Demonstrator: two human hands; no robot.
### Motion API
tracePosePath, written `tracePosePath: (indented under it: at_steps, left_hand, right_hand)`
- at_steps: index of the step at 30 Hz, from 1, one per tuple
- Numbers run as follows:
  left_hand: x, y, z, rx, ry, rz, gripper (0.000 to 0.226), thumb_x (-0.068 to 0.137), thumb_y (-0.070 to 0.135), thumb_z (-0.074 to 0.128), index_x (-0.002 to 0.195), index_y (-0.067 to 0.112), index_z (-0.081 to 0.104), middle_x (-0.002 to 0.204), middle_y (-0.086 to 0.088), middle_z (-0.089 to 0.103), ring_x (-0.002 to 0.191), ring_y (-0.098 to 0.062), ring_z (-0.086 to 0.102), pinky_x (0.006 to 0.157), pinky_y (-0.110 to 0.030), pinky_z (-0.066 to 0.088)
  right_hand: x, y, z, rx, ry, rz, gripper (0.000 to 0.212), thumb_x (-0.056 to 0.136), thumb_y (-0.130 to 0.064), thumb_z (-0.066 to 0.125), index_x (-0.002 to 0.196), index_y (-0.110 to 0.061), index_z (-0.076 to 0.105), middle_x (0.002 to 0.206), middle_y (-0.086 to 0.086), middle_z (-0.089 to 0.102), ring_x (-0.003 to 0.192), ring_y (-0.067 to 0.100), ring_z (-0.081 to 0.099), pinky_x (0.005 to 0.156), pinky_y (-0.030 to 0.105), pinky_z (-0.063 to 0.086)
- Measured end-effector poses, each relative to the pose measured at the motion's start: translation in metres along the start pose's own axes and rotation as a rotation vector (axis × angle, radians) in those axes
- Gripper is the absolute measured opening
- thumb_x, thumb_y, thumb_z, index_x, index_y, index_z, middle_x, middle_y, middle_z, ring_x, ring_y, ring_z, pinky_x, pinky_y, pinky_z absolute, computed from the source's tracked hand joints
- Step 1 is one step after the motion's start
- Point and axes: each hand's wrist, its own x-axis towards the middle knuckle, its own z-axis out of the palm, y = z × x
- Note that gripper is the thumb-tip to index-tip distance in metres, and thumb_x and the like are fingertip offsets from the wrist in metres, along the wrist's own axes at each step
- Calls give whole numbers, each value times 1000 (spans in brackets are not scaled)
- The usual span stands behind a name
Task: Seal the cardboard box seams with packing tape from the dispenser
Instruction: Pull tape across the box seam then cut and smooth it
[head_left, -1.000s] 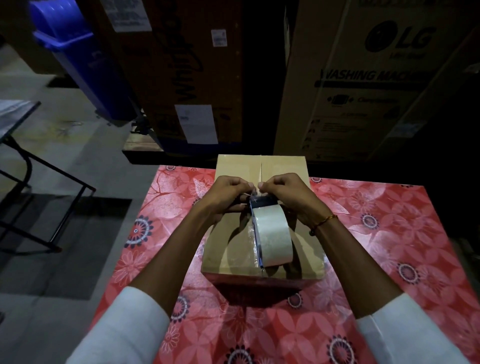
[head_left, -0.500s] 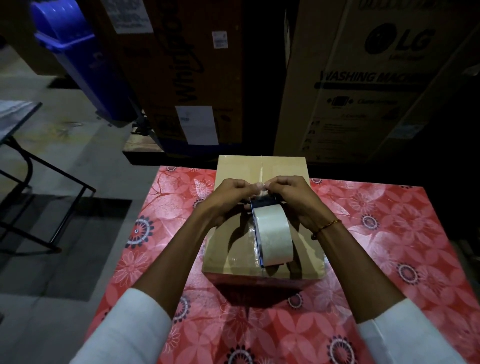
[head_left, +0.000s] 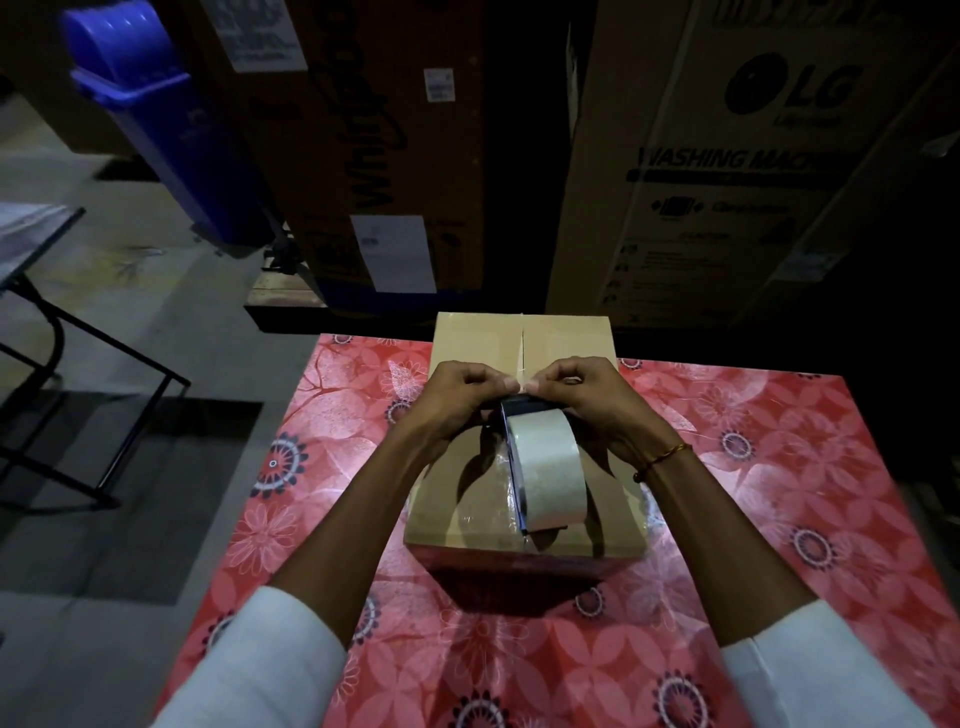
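We have both hands curled over the middle of the cardboard box (head_left: 524, 447), thumbs and forefingers pinched together so that the tips nearly meet above the centre seam. Our left hand (head_left: 460, 402) closes on what looks like the free end of the tape, and our right hand (head_left: 589, 402) pinches it from the other side, though the strip itself is too clear and dim for us to be sure how much each one holds. Just under the fingertips sits the dark front of the tape dispenser (head_left: 540, 462), standing on the box top with its pale roll facing us and running back toward the near edge. Our wrists are bent down and the forearms come up from the bottom corners in white sleeves, a thin bangle (head_left: 662, 460) on the right wrist. The box rests at the far middle of a table under a red flowered cloth (head_left: 291, 519), with large appliance cartons (head_left: 727, 166) and a blue bin (head_left: 156, 114) beyond.
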Motion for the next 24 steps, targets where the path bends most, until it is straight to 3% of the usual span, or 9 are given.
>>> tracePosePath:
  at_steps: [5, 10, 14, 19, 22, 24]
  left_hand:
    - [-5, 1, 4, -74, -24, 8, 24, 96, 14, 63, 110, -5, 68, 93, -9, 68, 71, -4, 67, 63, -16, 52]
    - [-6, 1, 13, -46, 18, 68, 19, 96, 11, 63, 102, -6, 64, 93, -12, 65, 67, -2, 66, 59, -15, 51]
    - [-9, 0, 16, -60, 52, 80, 18, 99, 16, 59, 100, 1, 69, 99, -12, 71, 84, -13, 69, 64, -17, 53]
    - [-7, 0, 21, -24, 86, 93, 22, 101, 18, 54, 102, 5, 71, 108, -13, 72, 100, -20, 68, 74, -25, 55]
    - [-6, 3, 21, -18, 56, 77, 21, 97, 22, 62, 100, 4, 72, 102, -10, 72, 91, -17, 68, 67, -20, 54]
    - [-4, 3, 21, -15, 45, 73, 20, 93, 24, 69, 89, 5, 72, 89, -7, 70, 83, -19, 67, 68, -27, 53]
  right_hand:
    - [0, 5, -1, 46, 0, 11, 12, 93, -15, 70, 92, -3, 70, 94, 14, 70, 81, 24, 69, 67, 34, 58]
    - [-2, 5, 0, 84, 7, -54, 18, 94, -23, 70, 90, -6, 70, 98, 17, 67, 87, 28, 69, 72, 42, 57]
    - [0, 13, 7, 84, 82, -158, 23, 97, -23, 65, 92, -1, 69, 99, 32, 62, 83, 33, 63, 74, 49, 50]
    - [1, 16, 10, 61, 139, -193, 22, 99, -22, 62, 90, -6, 73, 91, 18, 70, 83, 25, 65, 77, 43, 51]
    - [-2, 18, 9, 79, 146, -203, 20, 99, -24, 63, 90, -11, 75, 88, 8, 72, 83, 20, 68, 77, 40, 54]
    - [-2, 17, 10, 92, 144, -199, 20, 98, -25, 64, 91, -10, 75, 88, 7, 72, 83, 22, 69, 76, 43, 55]
